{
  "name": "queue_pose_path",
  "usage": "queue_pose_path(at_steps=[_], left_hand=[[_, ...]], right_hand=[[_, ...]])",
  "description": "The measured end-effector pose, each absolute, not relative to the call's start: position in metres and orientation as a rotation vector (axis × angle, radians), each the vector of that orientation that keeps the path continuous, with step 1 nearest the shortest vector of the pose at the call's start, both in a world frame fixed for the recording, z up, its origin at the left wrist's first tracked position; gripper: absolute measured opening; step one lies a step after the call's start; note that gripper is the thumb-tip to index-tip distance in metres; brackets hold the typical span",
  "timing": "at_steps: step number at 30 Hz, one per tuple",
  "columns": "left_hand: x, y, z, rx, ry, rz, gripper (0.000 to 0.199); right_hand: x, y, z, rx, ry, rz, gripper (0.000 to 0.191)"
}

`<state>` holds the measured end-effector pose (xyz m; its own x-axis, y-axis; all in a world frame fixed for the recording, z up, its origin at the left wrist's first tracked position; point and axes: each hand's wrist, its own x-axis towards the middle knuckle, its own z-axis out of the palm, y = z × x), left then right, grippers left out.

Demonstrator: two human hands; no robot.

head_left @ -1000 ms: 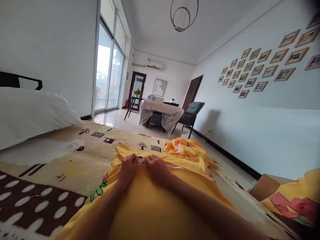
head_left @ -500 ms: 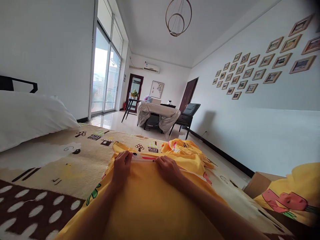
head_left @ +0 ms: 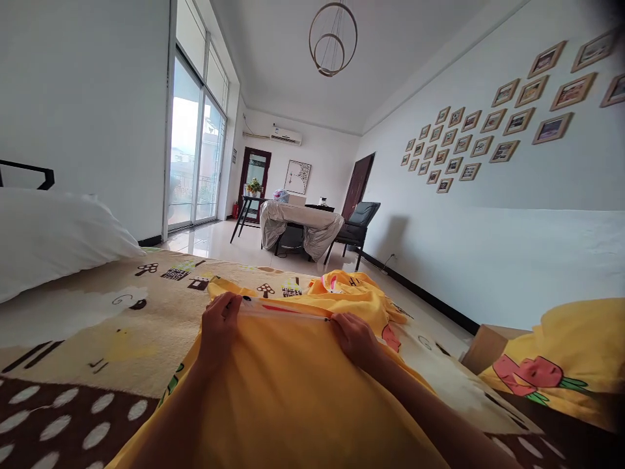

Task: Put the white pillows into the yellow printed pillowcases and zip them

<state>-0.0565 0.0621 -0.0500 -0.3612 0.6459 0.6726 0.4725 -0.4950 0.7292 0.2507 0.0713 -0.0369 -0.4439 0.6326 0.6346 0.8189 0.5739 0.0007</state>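
Observation:
A yellow quilt cover (head_left: 288, 378) with a white zipper strip (head_left: 293, 314) along its far edge lies spread in front of me on the bed. Curled over the left end of that strip, the fingers of my left hand (head_left: 219, 329) are closed on the cover's edge. My right hand (head_left: 356, 339) pinches the edge at the strip's right end, beside a small dark spot that may be the zipper pull. Between the hands the strip is stretched fairly straight, and part of a print shows past it. My fingertips are partly hidden.
Bunched yellow cloth (head_left: 361, 290) lies beyond the right hand. A patterned blanket (head_left: 127, 332) covers the bed, with a white pillow (head_left: 58, 234) at left. At right, more yellow cloth (head_left: 576, 339) hangs over a cardboard box (head_left: 483, 345). A covered table (head_left: 303, 215) and chair (head_left: 361, 225) stand farther off.
My right hand has moved right along the cover's edge, away from the left hand, and more white strip shows between them. The left hand keeps its grip. The view has turned slightly right.

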Motion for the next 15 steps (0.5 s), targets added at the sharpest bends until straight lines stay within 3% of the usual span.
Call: queue_pose_path(at_steps=[15], left_hand=[[-0.067, 0.062, -0.047, 1.709, 1.680, 1.644, 0.038]], right_hand=[[0.331, 0.069, -0.063, -1.159, -2.096, -0.568, 0.032]])
